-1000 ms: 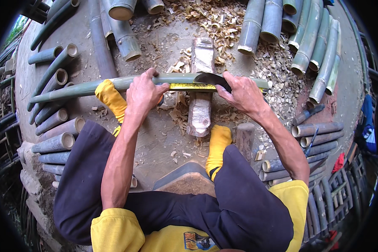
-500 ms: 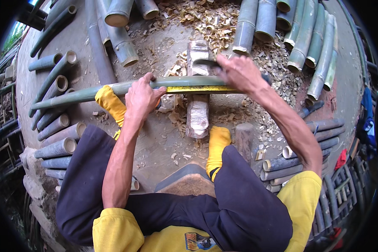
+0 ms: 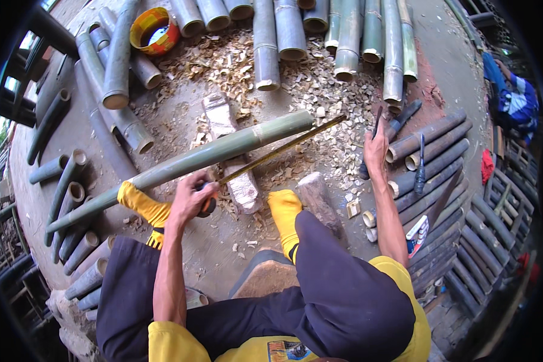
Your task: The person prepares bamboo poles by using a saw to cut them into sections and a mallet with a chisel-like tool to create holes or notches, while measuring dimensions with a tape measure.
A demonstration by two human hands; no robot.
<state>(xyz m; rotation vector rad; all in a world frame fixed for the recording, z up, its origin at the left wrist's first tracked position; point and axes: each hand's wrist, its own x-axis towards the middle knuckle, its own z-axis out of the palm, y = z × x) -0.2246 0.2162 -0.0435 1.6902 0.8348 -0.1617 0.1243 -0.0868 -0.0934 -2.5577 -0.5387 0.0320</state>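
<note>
My left hand (image 3: 190,196) is closed around an orange-and-black tape measure (image 3: 208,200), whose yellow blade (image 3: 283,148) reaches out to the upper right. Just beyond the blade, a green bamboo pole (image 3: 223,148) lies slantwise across a pale wooden block (image 3: 242,184). My left foot in a yellow sock (image 3: 142,202) is against the pole. Off to the right, my right hand (image 3: 376,149) is closed on a dark-bladed knife (image 3: 377,120), its tip pointing away from me. The hand is beside the cut bamboo pieces, apart from the pole.
Bamboo tubes (image 3: 289,36) lie along the far side, and stacked lengths (image 3: 431,136) lie at the right with a chisel-like tool (image 3: 420,172) on top. Wood chips (image 3: 229,69) cover the ground. A short wooden stump (image 3: 320,196) stands near my right foot; a yellow-red bowl (image 3: 155,33) sits far left.
My right hand has moved right with the knife, away from the bamboo pole. My left hand has let go of the pole and holds the tape measure. The view has turned right.
</note>
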